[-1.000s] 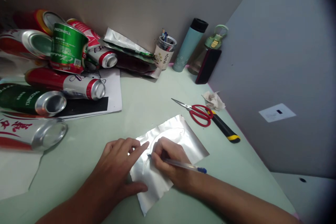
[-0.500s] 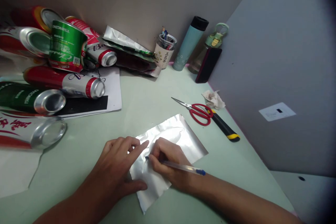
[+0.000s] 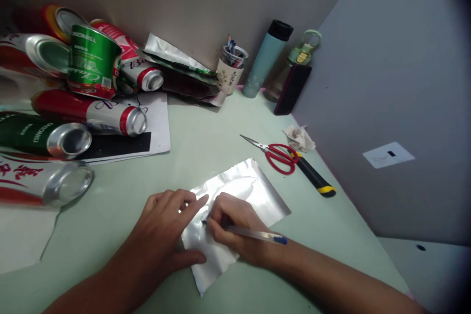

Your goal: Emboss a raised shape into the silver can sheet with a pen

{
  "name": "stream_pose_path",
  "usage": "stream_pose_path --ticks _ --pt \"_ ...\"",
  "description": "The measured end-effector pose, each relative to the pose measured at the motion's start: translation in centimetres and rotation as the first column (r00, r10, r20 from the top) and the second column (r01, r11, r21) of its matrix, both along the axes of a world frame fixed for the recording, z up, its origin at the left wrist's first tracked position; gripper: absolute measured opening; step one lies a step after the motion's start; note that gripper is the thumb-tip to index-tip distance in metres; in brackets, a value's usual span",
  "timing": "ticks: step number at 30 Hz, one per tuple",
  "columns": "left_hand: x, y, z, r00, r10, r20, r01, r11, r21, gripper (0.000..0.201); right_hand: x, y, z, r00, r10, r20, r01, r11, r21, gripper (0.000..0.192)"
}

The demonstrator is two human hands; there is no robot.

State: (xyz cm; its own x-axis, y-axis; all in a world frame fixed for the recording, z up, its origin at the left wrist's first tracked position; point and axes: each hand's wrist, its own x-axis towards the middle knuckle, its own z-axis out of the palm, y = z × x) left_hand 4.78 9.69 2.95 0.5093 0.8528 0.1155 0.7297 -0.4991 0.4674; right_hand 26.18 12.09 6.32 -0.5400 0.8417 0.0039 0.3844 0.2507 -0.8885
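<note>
A silvery metal sheet (image 3: 270, 201) with uneven edges lies on the pale green tabletop, and a curved outline shows on its upper part. My right hand (image 3: 235, 225) is closed around a clear ballpoint pen (image 3: 257, 234) with a blue end, its tip touching the sheet. My left hand (image 3: 169, 225) rests open at the sheet's left edge, thumb and index finger apart and lying on the metal. Red-handled scissors (image 3: 281, 157) lie beyond the sheet, overlapping a black and yellow utility knife (image 3: 314, 176).
Several drink cans pile up at the left, among them a cut green can (image 3: 93, 61) and a red-white can (image 3: 88, 113). At the back stand a pen cup (image 3: 230, 71), a blue tumbler (image 3: 267, 61) and a phone (image 3: 293, 89). Crumpled tissue (image 3: 300, 137) sits by the right wall.
The pen tip has shifted slightly left on the metal sheet, my right hand moving with it. My left hand stays in place. The whole view has shifted very slightly.
</note>
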Motion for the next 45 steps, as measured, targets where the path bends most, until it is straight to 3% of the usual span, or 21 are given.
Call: stream_pose_path --ticks 33,45 --pt "-0.05 0.01 0.10 1.000 0.005 0.019 -0.005 1.000 0.007 0.088 0.31 0.29 -0.32 0.977 0.213 0.030 -0.214 0.976 0.048 0.024" --pt "-0.07 0.05 0.12 1.000 -0.003 0.020 0.003 1.000 0.006 0.094 0.26 0.33 0.20 0.973 0.232 0.017 -0.232 0.973 -0.006 0.024"
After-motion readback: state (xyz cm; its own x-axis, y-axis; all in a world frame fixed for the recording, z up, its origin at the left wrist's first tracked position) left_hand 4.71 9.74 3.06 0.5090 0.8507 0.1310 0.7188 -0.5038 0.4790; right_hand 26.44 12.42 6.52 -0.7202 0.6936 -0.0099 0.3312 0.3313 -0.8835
